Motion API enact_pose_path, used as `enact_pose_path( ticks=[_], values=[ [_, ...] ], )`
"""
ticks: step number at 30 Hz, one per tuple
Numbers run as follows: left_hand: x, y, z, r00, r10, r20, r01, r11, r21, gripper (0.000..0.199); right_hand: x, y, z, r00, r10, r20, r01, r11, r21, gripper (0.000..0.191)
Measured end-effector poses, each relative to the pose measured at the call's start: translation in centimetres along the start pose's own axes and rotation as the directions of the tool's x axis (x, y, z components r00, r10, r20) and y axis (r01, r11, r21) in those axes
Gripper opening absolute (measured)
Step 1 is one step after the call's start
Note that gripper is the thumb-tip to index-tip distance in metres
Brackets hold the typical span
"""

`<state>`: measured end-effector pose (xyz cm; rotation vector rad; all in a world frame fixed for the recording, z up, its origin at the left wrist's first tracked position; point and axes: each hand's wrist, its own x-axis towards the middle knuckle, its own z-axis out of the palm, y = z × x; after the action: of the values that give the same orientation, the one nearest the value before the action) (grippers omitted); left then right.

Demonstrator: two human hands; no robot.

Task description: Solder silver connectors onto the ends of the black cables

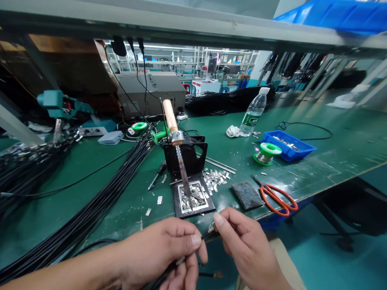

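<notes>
A thin black cable [206, 235] is pinched between the thumb and fingers of my left hand [169, 243], near the table's front edge. My right hand [248, 245] closes its thumb and forefinger at the cable's metallic, copper-coloured end [211, 228]; its fingertips partly hide that end. Just beyond my hands, a soldering iron [171, 121] with a wooden handle is clamped tip-down on a black fan-like frame [199, 155]. Its tip points into a black plate [178, 207] holding small metal pieces. Other cable lengths hang below my left hand.
Loose metal tabs [216, 177] lie beside the plate. To the right are a dark sponge pad [247, 195], orange-handled scissors [278, 199], a solder spool [267, 153], a blue tray [302, 151] and a water bottle [253, 112]. A black cable bundle [102, 199] crosses the left; a shelf beam [193, 18] runs overhead.
</notes>
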<state>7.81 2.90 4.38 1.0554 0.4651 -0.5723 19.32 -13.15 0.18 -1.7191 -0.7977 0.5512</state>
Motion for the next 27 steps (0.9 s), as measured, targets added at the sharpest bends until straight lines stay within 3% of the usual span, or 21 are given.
enact_pose_path(
  ticks=[11, 27],
  values=[
    [0.07, -0.42, -0.16, 1.000, 0.028, 0.009, -0.028, 0.999, -0.015, 0.043, 0.21, 0.15, 0.09, 0.999, 0.029, 0.015, -0.029, 1.000, 0.006, 0.056],
    [0.32, -0.68, -0.37, 1.000, 0.027, 0.000, -0.027, 1.000, 0.002, 0.045, -0.12, 0.85, 0.23, 0.998, 0.067, 0.008, -0.067, 0.997, 0.030, 0.053]
  ],
)
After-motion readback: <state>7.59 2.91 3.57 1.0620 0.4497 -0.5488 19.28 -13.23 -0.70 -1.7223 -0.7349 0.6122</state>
